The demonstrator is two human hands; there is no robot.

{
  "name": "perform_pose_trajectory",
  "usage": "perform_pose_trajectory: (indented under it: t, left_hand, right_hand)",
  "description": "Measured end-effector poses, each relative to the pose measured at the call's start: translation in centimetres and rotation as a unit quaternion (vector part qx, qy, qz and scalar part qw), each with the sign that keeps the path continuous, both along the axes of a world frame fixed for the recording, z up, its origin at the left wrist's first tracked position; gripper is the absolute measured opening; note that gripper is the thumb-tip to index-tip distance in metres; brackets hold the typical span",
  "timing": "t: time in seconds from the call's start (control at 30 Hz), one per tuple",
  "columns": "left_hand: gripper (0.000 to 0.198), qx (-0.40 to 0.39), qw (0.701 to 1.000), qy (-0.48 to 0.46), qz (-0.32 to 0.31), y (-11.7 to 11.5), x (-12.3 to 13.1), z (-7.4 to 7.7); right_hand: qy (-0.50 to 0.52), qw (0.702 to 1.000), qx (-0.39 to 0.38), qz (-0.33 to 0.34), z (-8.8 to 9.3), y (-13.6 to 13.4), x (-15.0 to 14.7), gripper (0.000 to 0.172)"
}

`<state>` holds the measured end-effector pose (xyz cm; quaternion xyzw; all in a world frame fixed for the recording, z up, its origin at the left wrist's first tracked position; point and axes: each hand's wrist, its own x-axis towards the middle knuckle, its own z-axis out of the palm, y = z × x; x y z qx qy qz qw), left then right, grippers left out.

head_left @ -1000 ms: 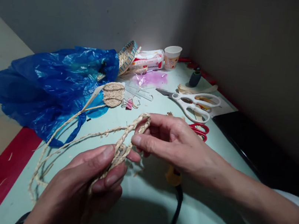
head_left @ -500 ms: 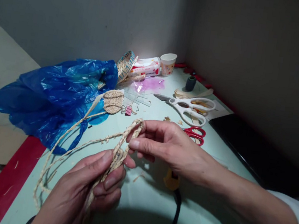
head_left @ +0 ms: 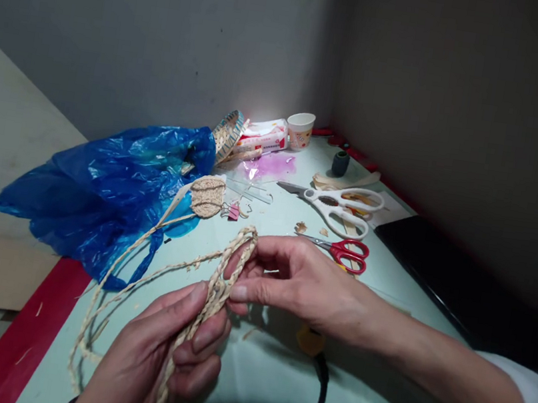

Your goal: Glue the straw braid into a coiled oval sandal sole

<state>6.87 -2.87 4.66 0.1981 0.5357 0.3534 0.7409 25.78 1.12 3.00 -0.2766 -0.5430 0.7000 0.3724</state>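
Note:
A pale braided straw cord is bent into a narrow loop between my hands. My left hand is closed around the lower strands, thumb on top, and the cord's end hangs below the fist. With thumb and fingers, my right hand pinches the right side of the loop near its upper bend. A thinner twisted straw strand runs from behind the loop to the left. Beyond my hands lies a small woven straw piece, with a pink binder clip beside it.
A blue plastic bag lies to the left by a woven basket. White-handled scissors and red-handled scissors lie right of centre. A paper cup, a dark thread spool and a black flat object stand or lie farther off.
The view has tilted up slightly, so the table things sit lower. My right thumb and fingers have slid down the loop toward my left hand, which keeps its hold.

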Motion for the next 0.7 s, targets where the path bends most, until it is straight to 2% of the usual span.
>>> perform_pose_trajectory:
  t: [0.2, 0.33, 0.47, 0.6, 0.7]
  left_hand:
    - [0.022, 0.012, 0.999, 0.026, 0.017, -0.3, 0.0, -0.6]
    - [0.023, 0.009, 0.999, 0.031, 0.017, -0.3, 0.4, 0.1]
    - [0.02, 0.015, 1.0, 0.001, -0.022, -0.1, 0.6, 0.4]
    - [0.021, 0.041, 0.996, -0.047, -0.056, 0.2, 0.4, -0.4]
    - [0.027, 0.076, 0.994, -0.039, -0.069, 0.2, 0.3, -0.8]
  right_hand:
    - [0.048, 0.999, -0.003, 0.024, -0.3, -0.2, 0.0, 0.017]
    - [0.075, 0.997, 0.014, 0.029, -0.4, -0.3, -0.1, 0.017]
    - [0.071, 0.997, 0.033, -0.001, -0.1, -0.3, -0.4, 0.016]
    - [0.072, 0.997, 0.034, -0.019, -0.3, -0.3, -0.6, 0.017]
    - [0.054, 0.998, 0.037, -0.013, -0.5, -0.3, -0.6, 0.02]
